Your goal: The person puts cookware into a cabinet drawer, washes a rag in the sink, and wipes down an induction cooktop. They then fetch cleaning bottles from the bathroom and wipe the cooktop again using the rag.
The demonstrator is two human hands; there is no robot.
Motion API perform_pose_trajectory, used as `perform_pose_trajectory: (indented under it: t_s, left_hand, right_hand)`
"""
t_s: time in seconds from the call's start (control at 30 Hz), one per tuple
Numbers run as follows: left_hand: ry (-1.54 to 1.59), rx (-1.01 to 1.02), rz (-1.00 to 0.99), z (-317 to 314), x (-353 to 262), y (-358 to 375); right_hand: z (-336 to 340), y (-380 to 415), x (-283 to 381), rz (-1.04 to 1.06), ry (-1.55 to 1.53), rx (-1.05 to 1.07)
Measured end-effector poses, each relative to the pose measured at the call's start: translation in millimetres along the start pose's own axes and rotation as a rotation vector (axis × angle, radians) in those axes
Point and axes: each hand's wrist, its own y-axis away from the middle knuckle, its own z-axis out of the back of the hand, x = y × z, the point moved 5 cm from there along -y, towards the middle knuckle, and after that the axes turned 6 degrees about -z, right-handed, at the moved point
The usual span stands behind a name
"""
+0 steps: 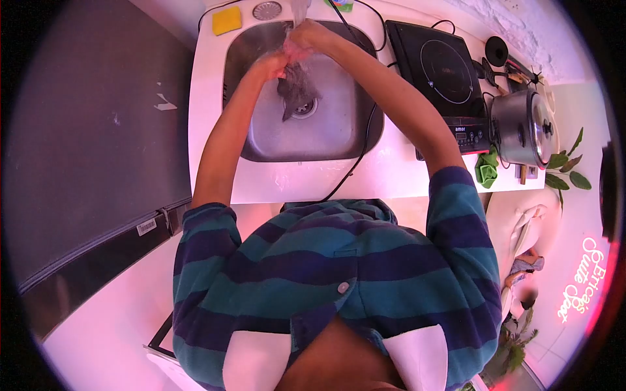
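Note:
Both hands are over the metal sink (261, 146), under water running from the tap (300, 10). A wet, dark grey cloth (298, 88) hangs from them, its lower end near the drain (304, 107). My left hand (272, 65) is closed on the upper part of the cloth. Just above it and to the right, my right hand (308, 38) is bent with its fingers closed at the top of the cloth, in the water. Splashing water blurs the fingertips of both.
A yellow sponge (227, 21) lies behind the sink's left corner. Right of the sink are a black induction cooker (447, 72), a lidded pot (518, 127) and a green cloth (486, 169). A black cable (362, 153) crosses the sink's right side. Another person (521, 274) reclines at far right.

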Motion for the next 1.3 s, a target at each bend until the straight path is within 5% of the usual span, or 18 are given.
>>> perform_pose_trajectory:
  t_s: [0.1, 0.3, 0.4, 0.5, 0.6, 0.7, 0.73, 0.93, 1.0, 1.07, 1.13, 1.27, 1.3]
  left_hand:
    - [-0.075, 0.006, 0.111, -2, -6, -10]
    - [-0.483, 0.070, -0.078, -24, -62, 7]
    - [-0.034, -0.005, -0.166, -13, -68, 12]
    - [0.513, -0.121, -0.033, -16, -54, 21]
    - [0.681, -0.304, -0.035, -3, 7, -4]
    - [0.320, -0.424, -0.135, 1, 43, -5]
    - [0.483, -0.274, -0.178, -6, 49, -5]
    - [0.429, -0.415, -0.270, -7, 61, -19]
    - [-0.332, -0.467, -0.307, 9, 85, -60]
    - [-0.607, -0.547, -0.246, 12, 83, -53]
    - [-0.392, -0.683, -0.126, 7, 37, -2]
    - [0.123, -0.415, -0.067, 28, 38, -6]
    - [0.180, -0.333, 0.006, 26, 36, -3]
  right_hand:
    - [22, 111, 21, -0.434, -1.328, 0.042]
    - [-37, 87, 12, -0.330, -2.173, 0.263]
    - [-98, 56, -11, -0.430, -2.143, 0.106]
    - [-120, 56, -9, -0.668, -2.418, -0.052]
    - [-109, 58, 2, -0.738, -2.557, -0.367]
    - [-113, 40, 5, -0.559, -1.948, -0.638]
    - [-118, 45, 12, -0.653, -1.832, -0.698]
    - [-81, 114, 37, -0.868, -1.287, -0.756]
    - [-77, 106, 19, -0.884, -1.257, -0.665]
    - [-79, 95, 10, -0.713, -1.137, -0.564]
    - [-75, 73, -5, -0.431, -1.037, -0.485]
    - [-91, 15, -16, 0.343, -0.861, -0.282]
    - [-90, 11, -13, 0.347, -0.958, -0.145]
